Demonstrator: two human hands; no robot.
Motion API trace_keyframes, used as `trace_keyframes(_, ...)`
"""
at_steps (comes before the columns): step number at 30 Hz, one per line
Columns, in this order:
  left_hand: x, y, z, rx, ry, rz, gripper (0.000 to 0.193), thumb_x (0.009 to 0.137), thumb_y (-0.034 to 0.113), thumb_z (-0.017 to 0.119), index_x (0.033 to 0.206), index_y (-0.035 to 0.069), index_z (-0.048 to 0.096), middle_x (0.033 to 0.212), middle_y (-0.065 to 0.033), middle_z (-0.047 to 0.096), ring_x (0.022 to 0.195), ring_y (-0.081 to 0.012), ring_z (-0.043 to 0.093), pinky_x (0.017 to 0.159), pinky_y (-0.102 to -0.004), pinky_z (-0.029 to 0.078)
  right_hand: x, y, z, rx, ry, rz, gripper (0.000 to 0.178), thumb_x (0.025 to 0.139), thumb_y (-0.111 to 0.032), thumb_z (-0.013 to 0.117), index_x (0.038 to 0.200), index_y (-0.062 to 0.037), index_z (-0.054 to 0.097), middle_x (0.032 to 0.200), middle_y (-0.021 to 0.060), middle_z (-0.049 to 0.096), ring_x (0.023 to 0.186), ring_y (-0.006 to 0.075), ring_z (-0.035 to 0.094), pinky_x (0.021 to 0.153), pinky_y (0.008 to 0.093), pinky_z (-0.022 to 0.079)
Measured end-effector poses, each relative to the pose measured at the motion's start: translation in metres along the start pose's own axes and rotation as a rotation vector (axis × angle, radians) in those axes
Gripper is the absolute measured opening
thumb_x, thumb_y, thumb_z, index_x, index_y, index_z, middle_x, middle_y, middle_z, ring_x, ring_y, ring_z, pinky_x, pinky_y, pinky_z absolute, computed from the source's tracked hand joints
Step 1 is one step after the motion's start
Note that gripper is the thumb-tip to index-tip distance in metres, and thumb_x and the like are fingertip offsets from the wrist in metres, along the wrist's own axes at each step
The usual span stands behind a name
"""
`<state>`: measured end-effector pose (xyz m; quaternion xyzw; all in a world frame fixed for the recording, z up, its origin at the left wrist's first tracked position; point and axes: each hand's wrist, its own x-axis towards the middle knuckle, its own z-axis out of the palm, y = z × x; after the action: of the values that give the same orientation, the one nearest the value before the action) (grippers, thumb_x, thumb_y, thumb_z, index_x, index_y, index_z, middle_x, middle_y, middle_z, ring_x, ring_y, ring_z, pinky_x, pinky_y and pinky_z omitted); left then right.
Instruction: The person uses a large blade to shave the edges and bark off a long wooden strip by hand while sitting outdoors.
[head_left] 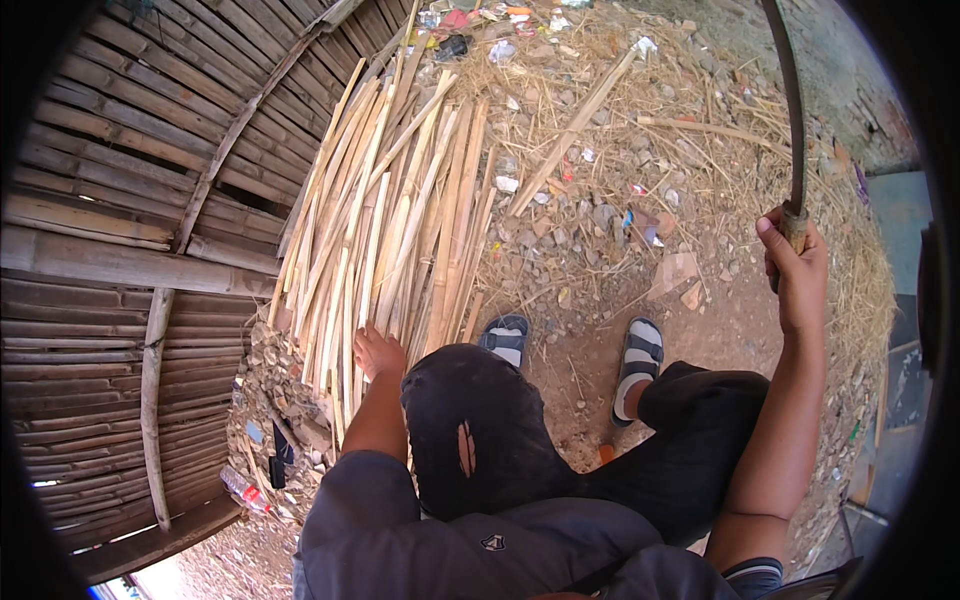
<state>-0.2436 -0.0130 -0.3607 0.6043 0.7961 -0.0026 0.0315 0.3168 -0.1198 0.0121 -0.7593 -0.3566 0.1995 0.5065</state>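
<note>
Split bamboo strips point(365, 230) lie in a long, loose pile on the ground to my left, most of them pointing away from me. At the pile's near end my left hand point(378, 354) rests on the strips, its fingers apart; I cannot make out any strip closed inside it. Raised at the right, my right hand point(797, 265) is wrapped round the wooden handle of a long knife point(796, 120). Its narrow, dark blade curves slightly and points up and away, well apart from the pile.
A bamboo-slat wall point(130, 240) stands along the left side. My sandalled feet point(503, 340) are on dirt scattered with stones, straw and litter. A single split length point(580, 130) lies ahead, beyond the pile. A plastic bottle point(245, 490) lies near the wall.
</note>
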Motion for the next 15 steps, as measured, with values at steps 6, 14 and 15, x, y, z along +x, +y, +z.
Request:
trace_keyframes(6,0.013,-0.002,-0.009,0.018,-0.356,-0.04,0.05,0.103,0.033,0.062,0.147,0.012,0.05,0.148,-0.0159,0.051,0.136,-0.036,0.054,0.108,-0.0538,0.047,-0.001,0.001,0.003,-0.022,-0.009,0.009,0.019,0.093,-0.022,0.082,0.099,-0.0084,0.07,0.069,-0.0066,0.055,0.057,0.0043,0.046,0.053,0.0236,0.036)
trace_keyframes(14,0.005,-0.001,-0.015,-0.103,-0.262,-0.067,0.048,0.093,0.028,0.06,0.136,0.006,0.055,0.131,-0.021,0.063,0.124,-0.0416,0.062,0.105,-0.0538,0.05,-0.001,-0.003,0.005,-0.04,-0.064,-0.034,0.024,0.091,-0.023,0.085,0.101,-0.006,0.071,0.073,-0.0047,0.059,0.06,0.0059,0.05,0.055,0.0247,0.04)
trace_keyframes(15,0.004,-0.001,-0.022,-0.119,-0.253,-0.061,0.051,0.093,0.031,0.06,0.137,0.005,0.055,0.129,-0.0227,0.066,0.122,-0.0426,0.064,0.104,-0.0537,0.051,0.0,-0.002,0.004,-0.037,-0.078,-0.044,0.025,0.091,-0.023,0.085,0.101,-0.0058,0.071,0.074,-0.0045,0.06,0.061,0.0061,0.051,0.056,0.0249,0.041)
